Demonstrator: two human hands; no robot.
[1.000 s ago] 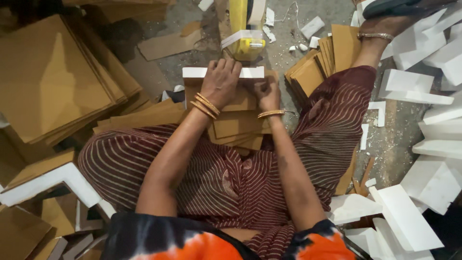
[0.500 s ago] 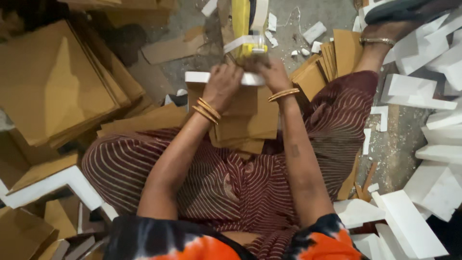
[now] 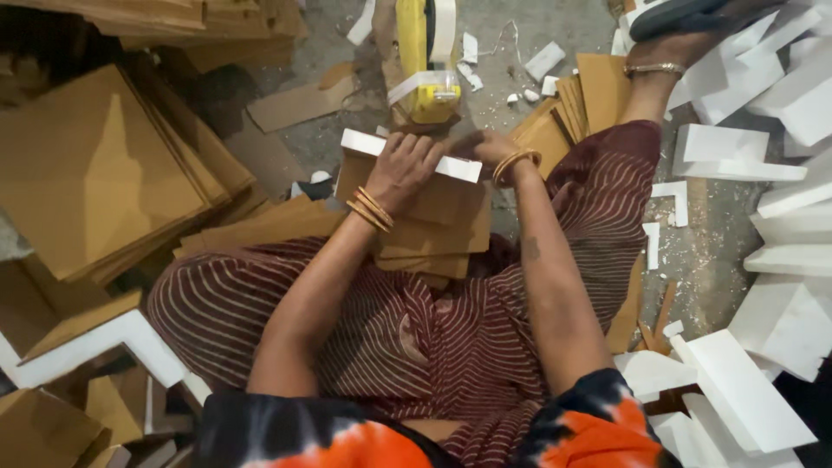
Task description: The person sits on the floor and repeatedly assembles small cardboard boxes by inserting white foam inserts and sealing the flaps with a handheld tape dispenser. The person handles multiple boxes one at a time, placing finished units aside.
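Note:
A long white foam strip (image 3: 364, 144) lies across the top of a small brown cardboard stack (image 3: 438, 230) on my lap. My left hand (image 3: 400, 167) is pressed flat over the middle of the strip, fingers spread on it. My right hand (image 3: 485, 149), with a gold bangle, grips the strip's right end. Just beyond both hands stands a yellow tape dispenser (image 3: 422, 61) with white tape (image 3: 444, 26) on it.
A large pile of brown cardboard sheets (image 3: 95, 173) fills the left. White foam blocks (image 3: 780, 104) crowd the right side and lower right. More cardboard pieces (image 3: 572, 108) lie by my right knee. An L-shaped foam piece (image 3: 95, 342) sits lower left.
Both hands have shifted forward toward the tape dispenser with the foam strip. My right hand moved from the cardboard stack to the strip's right end.

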